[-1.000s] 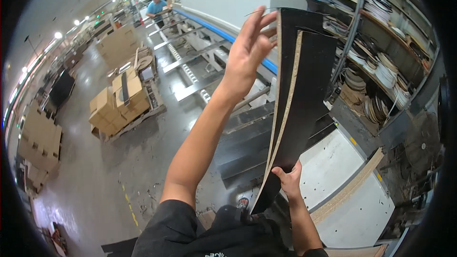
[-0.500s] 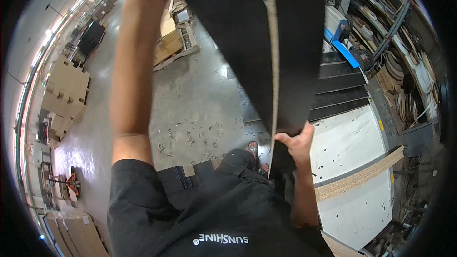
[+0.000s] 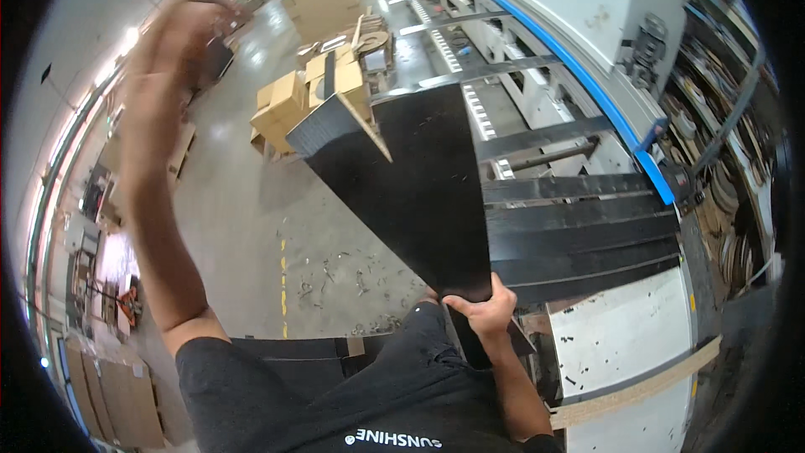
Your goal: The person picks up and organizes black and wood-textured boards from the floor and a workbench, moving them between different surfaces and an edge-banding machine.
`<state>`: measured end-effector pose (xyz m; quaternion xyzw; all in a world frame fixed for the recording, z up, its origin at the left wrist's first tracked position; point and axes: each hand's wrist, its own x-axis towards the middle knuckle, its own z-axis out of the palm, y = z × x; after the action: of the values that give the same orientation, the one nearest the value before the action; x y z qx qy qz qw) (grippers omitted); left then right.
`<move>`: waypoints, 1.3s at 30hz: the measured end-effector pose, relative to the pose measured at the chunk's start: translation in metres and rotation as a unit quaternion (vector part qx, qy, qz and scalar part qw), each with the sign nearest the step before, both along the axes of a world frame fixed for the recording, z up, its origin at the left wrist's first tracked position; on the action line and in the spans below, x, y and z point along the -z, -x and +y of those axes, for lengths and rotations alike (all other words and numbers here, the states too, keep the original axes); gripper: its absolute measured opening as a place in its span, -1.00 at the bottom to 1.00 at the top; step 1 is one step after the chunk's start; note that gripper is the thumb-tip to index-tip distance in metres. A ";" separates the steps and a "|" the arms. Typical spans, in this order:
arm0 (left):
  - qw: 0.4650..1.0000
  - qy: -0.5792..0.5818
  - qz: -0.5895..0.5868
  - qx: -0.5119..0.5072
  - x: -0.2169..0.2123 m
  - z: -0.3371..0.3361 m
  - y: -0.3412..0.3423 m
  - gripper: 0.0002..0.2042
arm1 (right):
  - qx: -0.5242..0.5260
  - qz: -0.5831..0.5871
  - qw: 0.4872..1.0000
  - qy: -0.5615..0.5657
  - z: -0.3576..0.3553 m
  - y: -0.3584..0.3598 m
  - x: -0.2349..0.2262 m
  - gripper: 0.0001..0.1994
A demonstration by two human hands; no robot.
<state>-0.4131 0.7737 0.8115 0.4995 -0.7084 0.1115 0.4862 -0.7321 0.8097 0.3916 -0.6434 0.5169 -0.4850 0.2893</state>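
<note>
Long black boards [image 3: 428, 193] stand tilted in front of me. They overlap and fan apart at the far end, where a pale raw edge and a greyish face show. My right hand [image 3: 490, 309] grips them near their lower end, its thumb lying across the dark face. Their lower tip comes down beside my leg. Raised at the upper left, my left hand [image 3: 184, 33] is apart from the boards. Motion smears its fingers, so their shape is unclear.
Black strips [image 3: 579, 239] lie on the machine bed at right, beside a white surface [image 3: 625, 335] crossed by a chipboard strip [image 3: 641, 386]. A blue rail [image 3: 579, 88] runs along the machine. Cardboard boxes [image 3: 281, 109] stand ahead. Dark scraps litter the floor [image 3: 335, 260].
My left hand has come off the boards and swung left. The boards' far end has dropped lower in view, and my right hand still holds them. My view has tipped up toward the machine.
</note>
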 end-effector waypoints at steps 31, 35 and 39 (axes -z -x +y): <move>0.806 -0.539 -0.046 -0.241 0.181 -0.300 -0.619 -0.51 | -0.221 0.174 0.955 0.089 -0.379 -0.639 0.087 -0.39; 0.807 -0.539 0.159 -0.182 0.183 -0.302 -0.637 -0.47 | -0.253 0.189 0.939 0.140 -0.435 -0.664 0.093 -0.38; 0.784 -0.520 0.267 -0.209 0.188 -0.312 -0.676 -0.50 | -0.283 0.156 0.930 0.178 -0.493 -0.704 0.100 -0.36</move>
<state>0.2627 0.4621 0.6236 0.8223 -0.3794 -0.3120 0.2874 -0.0278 0.3165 0.2915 -0.8713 0.2577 -0.3604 0.2111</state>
